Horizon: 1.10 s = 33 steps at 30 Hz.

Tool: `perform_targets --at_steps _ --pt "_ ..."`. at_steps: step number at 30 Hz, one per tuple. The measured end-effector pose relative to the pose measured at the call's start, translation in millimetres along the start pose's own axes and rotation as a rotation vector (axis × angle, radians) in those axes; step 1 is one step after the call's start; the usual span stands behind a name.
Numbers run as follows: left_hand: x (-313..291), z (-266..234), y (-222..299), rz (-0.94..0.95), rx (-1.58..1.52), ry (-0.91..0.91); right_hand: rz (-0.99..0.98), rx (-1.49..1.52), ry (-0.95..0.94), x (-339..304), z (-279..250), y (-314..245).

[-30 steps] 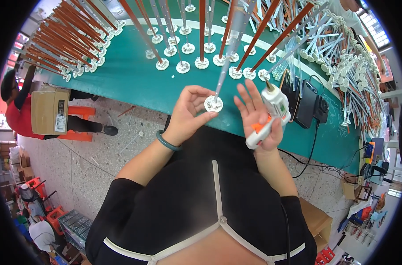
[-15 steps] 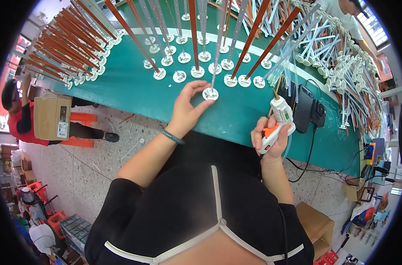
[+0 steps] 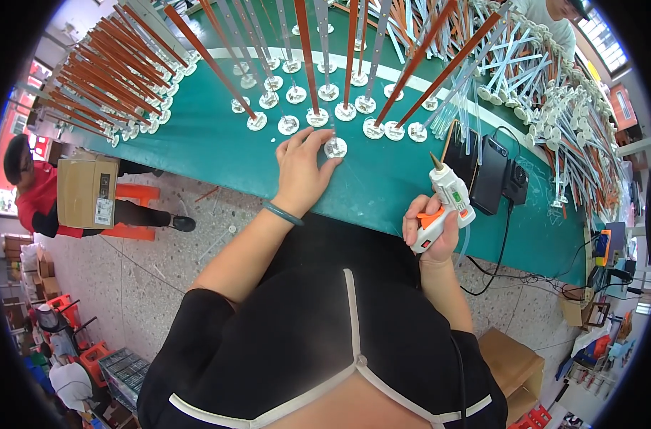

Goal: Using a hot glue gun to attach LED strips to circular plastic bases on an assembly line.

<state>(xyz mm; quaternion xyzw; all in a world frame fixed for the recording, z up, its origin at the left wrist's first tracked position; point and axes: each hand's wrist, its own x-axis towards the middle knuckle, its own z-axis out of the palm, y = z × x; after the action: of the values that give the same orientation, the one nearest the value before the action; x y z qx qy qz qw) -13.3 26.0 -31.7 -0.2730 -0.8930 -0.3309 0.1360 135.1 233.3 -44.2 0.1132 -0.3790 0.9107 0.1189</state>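
Observation:
My left hand (image 3: 302,168), with a dark green bangle at its wrist, curls its thumb and fingers round the edge of a white round base (image 3: 335,148). A clear, narrow strip stands up from that base. My right hand (image 3: 434,227) grips a white hot glue gun (image 3: 448,189) with an orange trigger, its brass nozzle pointing up and away from me. Beyond my left hand, several more white round bases (image 3: 288,124) stand on the green table (image 3: 368,196), carrying upright brown strips (image 3: 305,64) or clear ones.
Dense rows of brown strips on bases (image 3: 111,71) fill the table's left end. Piled strips (image 3: 575,150) lie at the right. A black phone (image 3: 491,175) and cables sit right of the glue gun. At left, a person carries a cardboard box (image 3: 87,191); another person is at the far right.
My left hand and the white base have shifted slightly left. The glue gun has moved a little left, its nozzle leaning more to the left. The person at the far right has drawn their arm back.

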Motion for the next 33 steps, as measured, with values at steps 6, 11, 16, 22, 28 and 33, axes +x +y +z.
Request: perform_targets --at_steps 6,11,16,22,28,33 --pt "8.6 -1.0 -0.6 0.008 -0.050 -0.018 0.006 0.078 0.026 0.2 0.1 0.4" --pt "7.0 -1.5 -1.1 0.018 -0.053 -0.017 0.014 0.068 0.033 0.1 3.7 0.6" --pt "7.3 -1.8 -0.4 0.019 -0.048 -0.011 0.026 0.061 0.039 1.1 6.3 0.6" --pt "5.8 -4.1 1.7 0.029 -0.054 0.001 0.023 0.055 0.049 1.6 6.9 -0.7" --pt "-13.5 -16.3 6.2 0.201 -0.067 0.073 -0.001 -0.009 0.096 2.3 16.5 -8.2" --pt "-7.4 -15.1 22.5 0.307 0.018 -0.084 -0.047 0.125 0.005 6.2 33.9 -26.5"
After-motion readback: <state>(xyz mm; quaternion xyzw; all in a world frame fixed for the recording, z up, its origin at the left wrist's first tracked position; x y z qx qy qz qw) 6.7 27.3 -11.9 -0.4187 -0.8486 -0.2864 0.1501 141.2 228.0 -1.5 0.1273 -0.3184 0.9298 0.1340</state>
